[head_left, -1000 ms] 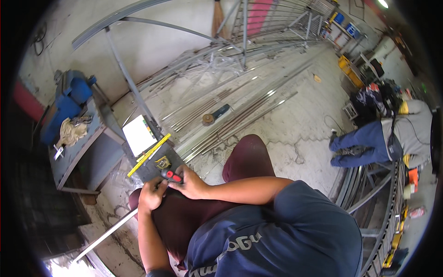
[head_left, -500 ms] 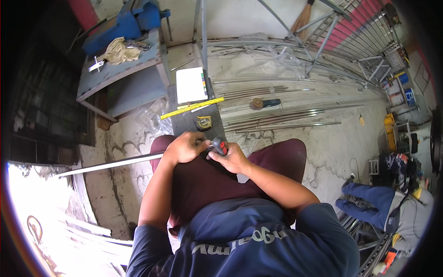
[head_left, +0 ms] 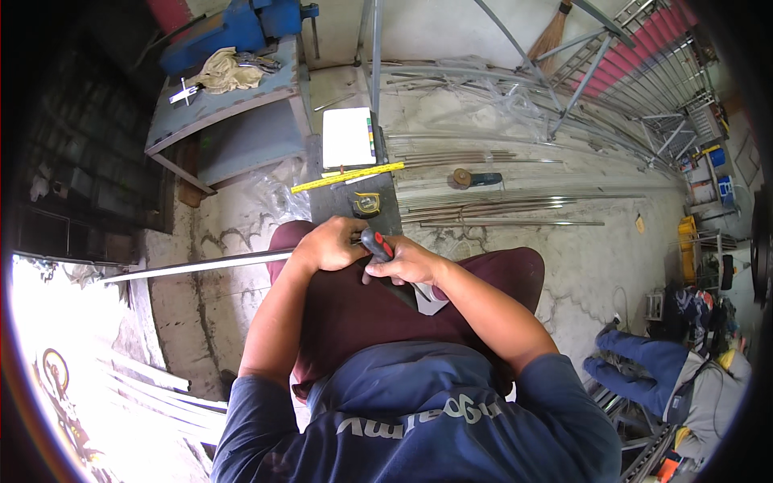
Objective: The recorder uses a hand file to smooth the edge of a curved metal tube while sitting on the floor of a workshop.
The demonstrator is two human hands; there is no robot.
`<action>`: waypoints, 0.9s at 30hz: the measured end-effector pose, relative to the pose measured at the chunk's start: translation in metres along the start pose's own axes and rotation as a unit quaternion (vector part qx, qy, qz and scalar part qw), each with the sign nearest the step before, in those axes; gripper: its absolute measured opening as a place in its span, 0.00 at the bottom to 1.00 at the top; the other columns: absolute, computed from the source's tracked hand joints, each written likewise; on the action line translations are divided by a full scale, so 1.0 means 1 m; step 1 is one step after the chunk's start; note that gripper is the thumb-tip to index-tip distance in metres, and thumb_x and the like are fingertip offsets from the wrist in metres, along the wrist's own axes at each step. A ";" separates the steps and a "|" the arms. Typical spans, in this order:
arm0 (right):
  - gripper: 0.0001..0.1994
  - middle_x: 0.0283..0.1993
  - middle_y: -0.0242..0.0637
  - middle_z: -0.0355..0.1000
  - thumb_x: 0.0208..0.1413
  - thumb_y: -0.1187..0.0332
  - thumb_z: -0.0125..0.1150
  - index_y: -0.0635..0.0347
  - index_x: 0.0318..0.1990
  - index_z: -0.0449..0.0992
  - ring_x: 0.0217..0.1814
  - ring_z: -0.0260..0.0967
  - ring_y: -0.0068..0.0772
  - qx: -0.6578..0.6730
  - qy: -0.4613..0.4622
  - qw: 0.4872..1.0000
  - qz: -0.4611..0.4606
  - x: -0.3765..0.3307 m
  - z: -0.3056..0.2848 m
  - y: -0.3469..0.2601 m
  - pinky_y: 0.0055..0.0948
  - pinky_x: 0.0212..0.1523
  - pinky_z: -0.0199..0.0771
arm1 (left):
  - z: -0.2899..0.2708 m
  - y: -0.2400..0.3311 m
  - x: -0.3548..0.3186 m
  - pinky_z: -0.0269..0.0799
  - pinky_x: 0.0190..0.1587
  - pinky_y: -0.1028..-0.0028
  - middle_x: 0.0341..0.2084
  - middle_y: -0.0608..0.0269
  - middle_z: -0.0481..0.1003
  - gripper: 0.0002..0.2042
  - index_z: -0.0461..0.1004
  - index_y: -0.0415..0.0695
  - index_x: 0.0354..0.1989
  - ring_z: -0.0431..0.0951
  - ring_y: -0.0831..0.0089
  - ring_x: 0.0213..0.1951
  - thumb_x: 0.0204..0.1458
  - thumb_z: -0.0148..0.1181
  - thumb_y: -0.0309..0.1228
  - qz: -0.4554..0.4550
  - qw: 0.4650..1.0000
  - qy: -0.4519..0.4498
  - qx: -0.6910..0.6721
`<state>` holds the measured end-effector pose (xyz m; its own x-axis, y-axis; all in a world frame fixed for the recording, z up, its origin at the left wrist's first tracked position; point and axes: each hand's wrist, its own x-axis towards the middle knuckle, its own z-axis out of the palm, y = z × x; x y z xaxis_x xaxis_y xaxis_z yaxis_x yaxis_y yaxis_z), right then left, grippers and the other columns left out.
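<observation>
A long, slim metal bar (head_left: 201,266) stretches from my lap out to the left. My left hand (head_left: 332,244) is closed around its near end. In my right hand (head_left: 412,263) is a hand tool with a black-and-red handle (head_left: 378,245), held right beside the left hand's fingers; its working tip is hidden. A black-and-yellow tape measure (head_left: 367,204) lies just beyond my hands on a dark narrow bench (head_left: 322,208). Further along the bench are a yellow folding ruler (head_left: 346,177) laid crosswise and a white notebook (head_left: 346,137).
A grey metal table (head_left: 250,117) with a blue vise (head_left: 233,36) and a cloth (head_left: 229,71) stands at the far left. Metal rods (head_left: 515,201) and an angle grinder (head_left: 475,179) lie on the floor. Another person (head_left: 660,374) bends over at the right.
The tool's handle has tilted, its upper end now leaning left toward my left hand. My left hand still grips the bar. The whole view has shifted slightly.
</observation>
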<state>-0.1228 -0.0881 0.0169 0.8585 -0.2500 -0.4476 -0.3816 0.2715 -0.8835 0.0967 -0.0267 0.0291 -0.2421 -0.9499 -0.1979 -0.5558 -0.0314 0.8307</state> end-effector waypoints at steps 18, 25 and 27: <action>0.28 0.36 0.38 0.74 0.56 0.71 0.65 0.55 0.65 0.64 0.24 0.63 0.21 0.143 -0.066 0.987 0.030 -0.024 -0.007 0.000 0.24 0.27 0.66 | 0.007 0.011 -0.016 0.78 0.43 0.51 0.28 0.43 0.81 0.17 0.81 0.45 0.45 0.83 0.43 0.37 0.54 0.67 0.43 0.014 0.990 0.055 0.128; 0.40 0.35 0.40 0.74 0.53 0.75 0.64 0.59 0.75 0.53 0.25 0.65 0.21 0.172 -0.054 0.982 0.053 -0.065 -0.022 -0.007 0.24 0.27 0.65 | -0.001 0.010 -0.015 0.77 0.45 0.50 0.29 0.43 0.81 0.21 0.81 0.45 0.44 0.82 0.42 0.40 0.58 0.64 0.52 0.025 0.990 0.054 0.128; 0.38 0.35 0.37 0.74 0.53 0.76 0.65 0.64 0.73 0.56 0.25 0.65 0.20 0.123 0.012 0.990 0.071 -0.061 -0.004 -0.016 0.23 0.26 0.64 | 0.000 0.005 -0.015 0.77 0.45 0.50 0.29 0.43 0.81 0.21 0.81 0.45 0.44 0.82 0.42 0.40 0.58 0.64 0.52 0.033 0.989 0.055 0.133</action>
<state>-0.1708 -0.0808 0.0580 0.7931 -0.2143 -0.5701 -0.4000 0.5227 -0.7529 0.0974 -0.0127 0.0363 -0.2046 -0.9757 -0.0785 -0.7346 0.1001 0.6710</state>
